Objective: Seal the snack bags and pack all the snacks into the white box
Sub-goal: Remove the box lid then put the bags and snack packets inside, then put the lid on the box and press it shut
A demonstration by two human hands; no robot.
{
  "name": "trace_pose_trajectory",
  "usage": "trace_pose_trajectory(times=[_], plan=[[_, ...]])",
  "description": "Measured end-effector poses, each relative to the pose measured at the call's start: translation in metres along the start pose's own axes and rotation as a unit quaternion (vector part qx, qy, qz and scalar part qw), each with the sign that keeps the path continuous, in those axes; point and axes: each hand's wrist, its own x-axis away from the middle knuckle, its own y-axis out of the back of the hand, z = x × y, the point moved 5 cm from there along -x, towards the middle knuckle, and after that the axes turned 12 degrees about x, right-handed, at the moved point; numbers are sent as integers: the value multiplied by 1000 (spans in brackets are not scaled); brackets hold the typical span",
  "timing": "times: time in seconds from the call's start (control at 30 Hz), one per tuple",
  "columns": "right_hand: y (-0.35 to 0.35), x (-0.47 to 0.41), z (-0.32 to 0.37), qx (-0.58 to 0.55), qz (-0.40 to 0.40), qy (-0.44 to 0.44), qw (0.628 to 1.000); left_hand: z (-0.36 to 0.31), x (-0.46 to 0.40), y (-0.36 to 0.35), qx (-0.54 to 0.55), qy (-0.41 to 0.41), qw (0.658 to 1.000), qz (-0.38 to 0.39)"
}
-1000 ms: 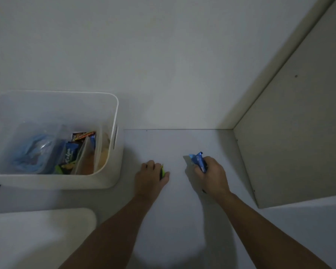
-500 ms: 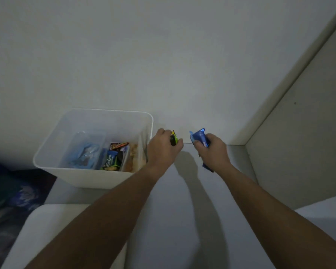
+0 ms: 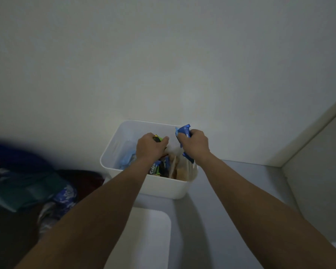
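The white box [image 3: 163,188] stands on the grey shelf against the wall, with several snack packets inside, among them a blue bag [image 3: 126,159] and a dark packet [image 3: 155,168]. My left hand [image 3: 149,147] hovers over the box and grips a small green-yellow and black snack [image 3: 158,138]. My right hand [image 3: 194,144] is over the box's right side and grips a blue snack packet [image 3: 183,131], whose lower end sticks out below my wrist.
A white lid-like panel [image 3: 144,239] lies in front of the box. The grey shelf surface [image 3: 241,175] runs to the right up to a side wall [image 3: 318,162]. Dark cloth and coloured fabric [image 3: 27,181] lie at the left.
Both hands lifted their snacks off the shelf and carried them left, from beside the box to above it. The view swung left and down with them.
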Motion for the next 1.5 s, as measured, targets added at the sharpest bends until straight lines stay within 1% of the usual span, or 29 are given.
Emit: trace_pose_trajectory(times=[0.1, 0.2, 0.27, 0.33, 0.4, 0.47, 0.53, 0.63, 0.73, 0.8, 0.9, 0.97, 1.07, 1.13, 1.17, 1.23, 1.4, 1.43, 1.5], plan=[[-24, 0, 11, 2, 11, -22, 1000, 15, -5, 13, 36, 65, 997, 12], [-42, -3, 17, -13, 15, -49, 999, 28, -13, 16, 92, 126, 987, 45], [-49, -4, 21, -17, 13, -58, 998, 33, -14, 17, 137, 174, 972, 81], [-57, -3, 24, -2, 40, -53, 998, 33, -7, 17, 167, 240, 948, 123], [-60, 1, 24, 20, 61, -58, 996, 34, -3, 16, 187, 271, 934, 141], [-55, 4, 22, 44, 43, -66, 996, 38, -3, 18, 193, 270, 932, 145], [-47, 6, 22, 58, 23, -60, 996, 38, -3, 27, 185, 257, 939, 131], [-35, 14, 23, 45, 9, -37, 998, 39, -7, 38, 170, 199, 957, 121], [-26, 29, 18, 3, 20, -45, 999, 41, -1, 52, 183, 141, 968, 97], [-23, 40, 14, -18, 55, -56, 997, 45, 4, 62, 179, 112, 973, 98], [-26, 59, 5, -11, 142, -72, 987, 49, 18, 76, 188, 111, 967, 136], [-33, 75, -1, 29, 221, -85, 971, 56, 32, 83, 146, 146, 960, 190], [-50, 102, -17, 97, 330, -111, 932, 76, 59, 91, 50, 218, 927, 300], [-64, 117, -29, 107, 365, -131, 915, 99, 74, 98, -19, 257, 901, 350], [-71, 125, -35, 104, 373, -141, 911, 110, 80, 102, -48, 268, 893, 359], [-84, 140, -46, 99, 386, -158, 904, 133, 88, 111, -93, 275, 890, 351], [-112, 173, -78, 88, 404, -214, 885, 178, 106, 138, -191, 243, 921, 237], [-118, 180, -83, 83, 406, -227, 881, 194, 108, 144, -205, 246, 923, 211], [-130, 192, -94, 64, 407, -249, 876, 243, 106, 153, -220, 289, 917, 166]])
